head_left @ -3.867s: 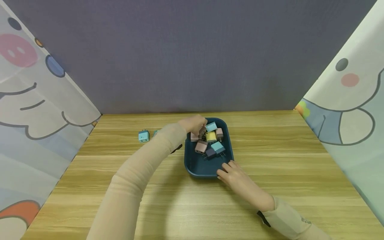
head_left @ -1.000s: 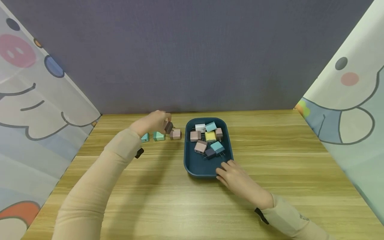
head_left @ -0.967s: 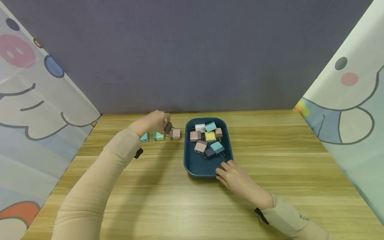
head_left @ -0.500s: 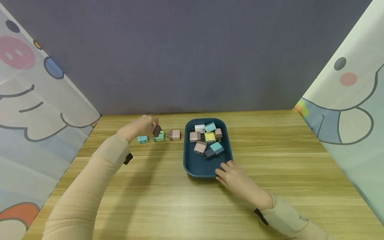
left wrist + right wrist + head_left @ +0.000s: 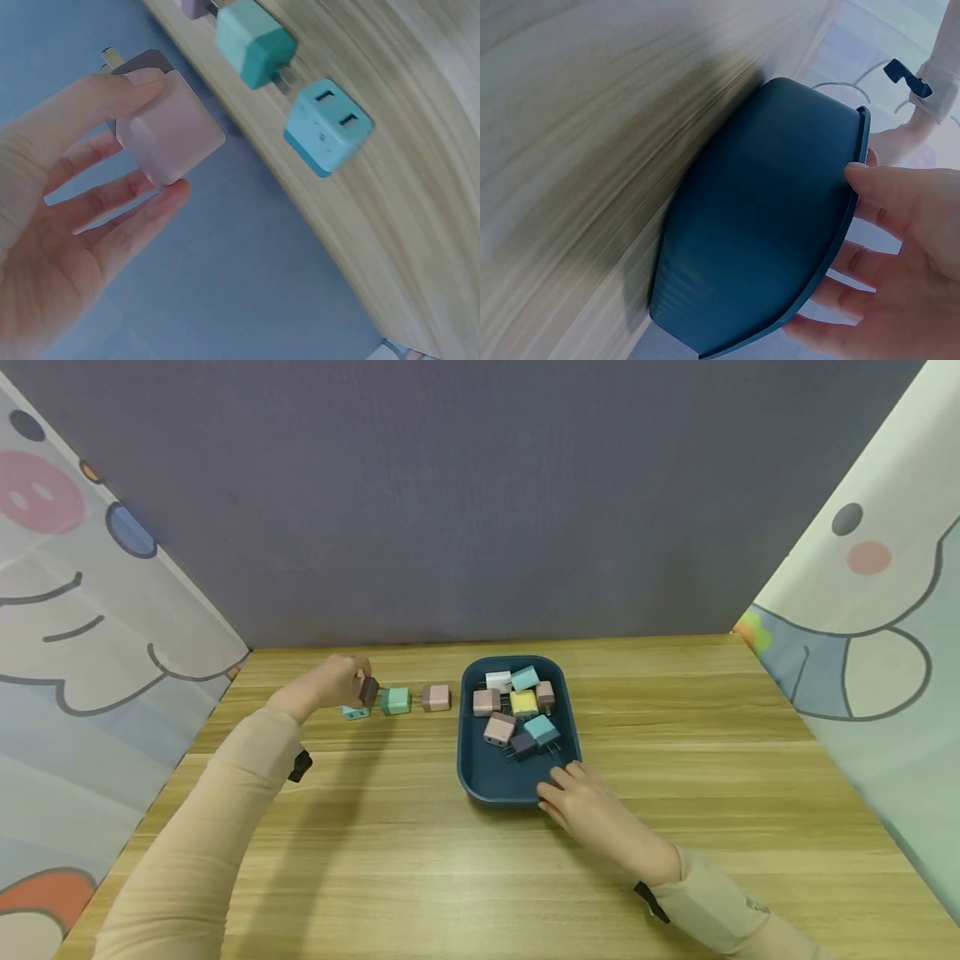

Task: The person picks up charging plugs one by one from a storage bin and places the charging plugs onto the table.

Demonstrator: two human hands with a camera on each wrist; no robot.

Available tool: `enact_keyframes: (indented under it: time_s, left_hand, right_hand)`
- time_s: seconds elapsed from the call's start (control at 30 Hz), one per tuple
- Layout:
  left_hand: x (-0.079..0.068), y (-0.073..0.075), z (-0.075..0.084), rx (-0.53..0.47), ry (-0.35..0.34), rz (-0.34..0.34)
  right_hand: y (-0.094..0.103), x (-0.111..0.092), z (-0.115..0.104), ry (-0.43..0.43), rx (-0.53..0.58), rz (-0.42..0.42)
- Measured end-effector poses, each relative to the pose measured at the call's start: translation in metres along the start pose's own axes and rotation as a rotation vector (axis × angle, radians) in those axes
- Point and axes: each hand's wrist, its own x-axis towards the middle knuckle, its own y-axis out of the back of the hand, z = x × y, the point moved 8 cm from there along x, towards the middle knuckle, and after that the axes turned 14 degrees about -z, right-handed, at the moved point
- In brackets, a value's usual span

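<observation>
My left hand (image 5: pixel 330 683) pinches a pink USB wall charger (image 5: pixel 169 127) with a brown prong end, held above the table's back left. Thumb and fingertips grip its sides in the left wrist view. Close to it on the table lies a light blue charger (image 5: pixel 356 712), partly hidden by the hand in the head view. A green charger (image 5: pixel 395 701) and another pink charger (image 5: pixel 436 697) lie to its right in a row. My right hand (image 5: pixel 588 803) grips the near right rim of a dark blue bin (image 5: pixel 517 789), thumb outside and fingers inside.
Several chargers lie in the bin, among them a white one (image 5: pixel 498 682), a yellow one (image 5: pixel 523 703) and a dark one (image 5: pixel 522 744). A grey panel (image 5: pixel 487 510) stands behind the wooden table (image 5: pixel 720 760). Cartoon-printed sheets flank both sides.
My left hand has come out of the bin with the pink charger and moved left, past the pink and green chargers, to the light blue one. The right hand stays on the rim.
</observation>
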Motion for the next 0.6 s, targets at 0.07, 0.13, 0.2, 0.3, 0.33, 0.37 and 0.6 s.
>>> enact_keyframes:
  time_s: [0.07, 0.13, 0.2, 0.3, 0.33, 0.37, 0.6]
  left_hand:
    - [-0.001, -0.001, -0.004, 0.003, 0.003, 0.009]
    - [-0.003, -0.002, -0.009, 0.005, 0.009, 0.015]
    - [-0.004, -0.003, -0.013, -0.002, 0.018, 0.016]
    - [-0.006, -0.005, -0.019, -0.01, 0.032, 0.017]
    - [-0.007, -0.005, -0.02, -0.014, 0.033, 0.018]
    - [-0.007, -0.005, -0.022, -0.014, 0.035, 0.021]
    - [-0.008, -0.009, -0.038, -0.06, 0.078, 0.019]
  right_hand:
    - [0.0, 0.0, 0.0, 0.0, 0.001, -0.003]
    - [0.0, 0.0, 0.0, -0.001, 0.002, -0.005]
    - [0.0, 0.0, 0.0, 0.0, 0.002, -0.004]
    - [0.001, 0.0, -0.001, 0.002, 0.0, 0.001]
    - [0.001, 0.0, -0.001, 0.002, -0.001, 0.003]
    - [0.001, 0.0, -0.001, 0.003, -0.001, 0.005]
    - [0.0, 0.0, 0.0, 0.003, 0.001, -0.003]
